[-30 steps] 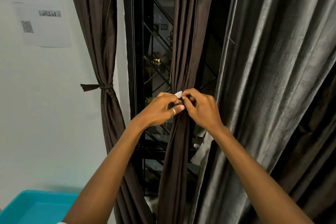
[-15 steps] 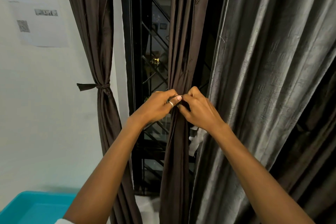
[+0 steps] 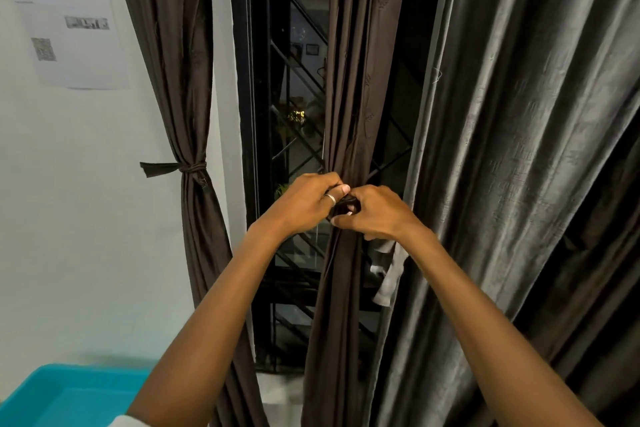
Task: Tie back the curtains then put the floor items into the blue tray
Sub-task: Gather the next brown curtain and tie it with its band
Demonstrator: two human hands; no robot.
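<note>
A dark brown middle curtain (image 3: 360,80) hangs bunched in front of the window. My left hand (image 3: 304,204), with a ring on the thumb, and my right hand (image 3: 374,215) meet at its waist and pinch a dark tie strip (image 3: 346,202) wrapped round it. The left brown curtain (image 3: 173,45) is bound by a knotted tie (image 3: 188,168) against the wall. A blue tray (image 3: 62,399) shows at the bottom left corner. No floor items are visible.
A wide grey curtain (image 3: 519,149) fills the right side. Behind the curtains stands a black window frame with a diagonal metal grille (image 3: 294,135). Printed paper sheets (image 3: 69,17) hang on the white wall at upper left.
Both hands have stayed at the middle curtain's waist and closed tighter together. The white bit seen between the fingers a second ago is now hidden.
</note>
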